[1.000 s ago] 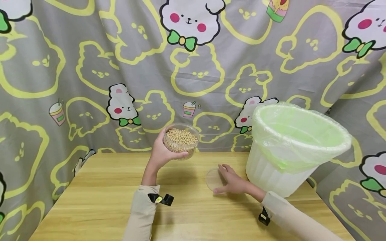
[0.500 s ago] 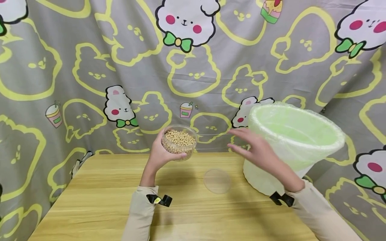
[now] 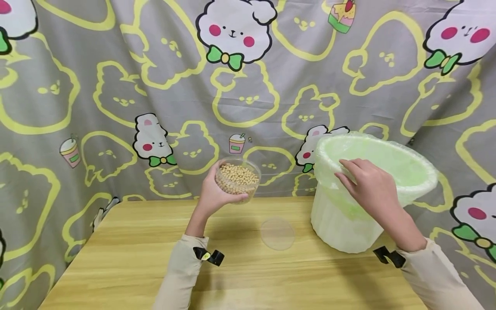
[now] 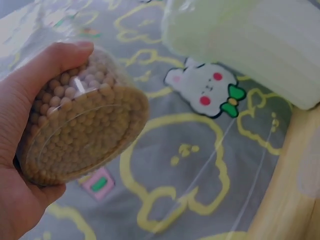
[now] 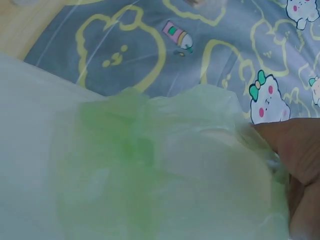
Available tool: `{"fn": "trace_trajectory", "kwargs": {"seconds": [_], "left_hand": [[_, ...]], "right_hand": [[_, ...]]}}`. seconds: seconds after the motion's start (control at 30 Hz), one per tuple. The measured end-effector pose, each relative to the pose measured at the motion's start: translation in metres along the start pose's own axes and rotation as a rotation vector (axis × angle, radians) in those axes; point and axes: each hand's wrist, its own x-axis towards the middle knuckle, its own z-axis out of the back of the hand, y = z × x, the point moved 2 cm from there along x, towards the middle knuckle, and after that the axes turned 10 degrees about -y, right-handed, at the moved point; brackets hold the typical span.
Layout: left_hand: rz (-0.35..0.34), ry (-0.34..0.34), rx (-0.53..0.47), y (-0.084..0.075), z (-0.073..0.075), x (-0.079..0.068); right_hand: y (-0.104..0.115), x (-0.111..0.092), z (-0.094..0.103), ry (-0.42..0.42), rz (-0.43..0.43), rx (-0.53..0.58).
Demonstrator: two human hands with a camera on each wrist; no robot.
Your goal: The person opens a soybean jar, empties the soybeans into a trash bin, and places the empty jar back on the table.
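My left hand (image 3: 221,191) holds a clear round plastic jar (image 3: 238,180) above the table, its fingers round the side. Soybeans (image 3: 239,174) fill most of the jar, which has no lid on and leans a little towards me. The left wrist view shows its base with the soybeans (image 4: 85,135) through the plastic. On the right, my right hand (image 3: 372,185) grips the near rim of a white trash can (image 3: 345,224) lined with a pale green bag (image 3: 420,183). The right wrist view has the thumb at the bag's edge; the other fingers are partly hidden.
A clear round lid (image 3: 277,234) lies flat on the wooden table (image 3: 155,258), between the jar and the trash can. A grey curtain (image 3: 186,94) with cartoon prints hangs close behind the table and along both sides.
My right hand has left the lid on the table, risen and moved right to the trash can's rim. The left hand keeps the jar in nearly the same place.
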Motion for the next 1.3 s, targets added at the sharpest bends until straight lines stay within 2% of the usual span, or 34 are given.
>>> {"fn": "trace_trajectory", "kwargs": {"seconds": [0.17,0.33,0.53,0.73,0.97,1.3], "left_hand": [[-0.024,0.001,0.049,-0.033,-0.019,0.017],[-0.046,0.017,0.093,-0.067,-0.041,0.035],[-0.068,0.035,0.194,-0.096,-0.069,0.056],[-0.114,0.055,0.296,-0.114,-0.096,0.073],[-0.215,0.092,0.411,-0.131,-0.128,0.087],[-0.283,0.175,0.567,-0.148,-0.159,0.093]], "right_hand": [[-0.005,-0.010,-0.003,0.012,-0.015,-0.041],[-0.005,-0.016,-0.010,-0.027,0.011,-0.078],[-0.005,-0.018,-0.014,-0.060,0.026,-0.101],[-0.004,-0.019,-0.014,-0.072,0.026,-0.097],[-0.006,-0.021,-0.014,-0.071,0.023,-0.104],[-0.006,-0.022,-0.016,-0.081,0.028,-0.094]]}}
